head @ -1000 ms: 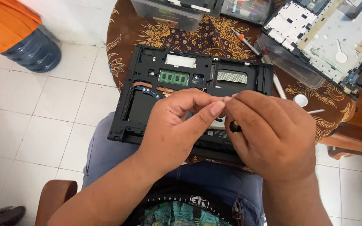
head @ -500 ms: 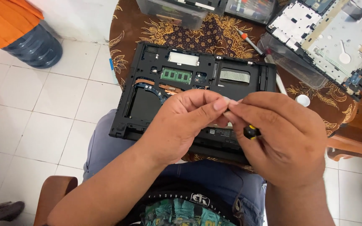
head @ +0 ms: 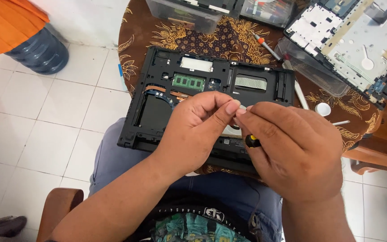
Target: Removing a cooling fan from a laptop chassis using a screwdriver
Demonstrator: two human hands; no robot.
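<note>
Both hands meet fingertip to fingertip over the open laptop (head: pixel 211 96), left hand (head: pixel 198 130) and right hand (head: pixel 298 152) pinching one tiny pale part (head: pixel 242 107) to steady it, a screwdriver (head: pixel 252 142) tucked in the right palm.

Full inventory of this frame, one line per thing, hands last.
Opened laptop base: 1, black, on the table edge and the person's lap.
Memory stick: 1, green, in the laptop base.
Tablecloth: 1, brown with gold pattern, over the round table.
Plastic boxes: 2, clear, at the table's far edge.
Screwdriver: 1, orange grip, on the cloth right of the base.
Laptop cover: 1, silver and white, far right.
Small disc: 1, white, on the cloth at right.
Water jug: 1, dark blue with orange cover, on the tiled floor at left.
Left hand: 1, fingers pinching a tiny pale item.
Right hand: 1, pinching the same item, a black and yellow tool in its palm.
</note>
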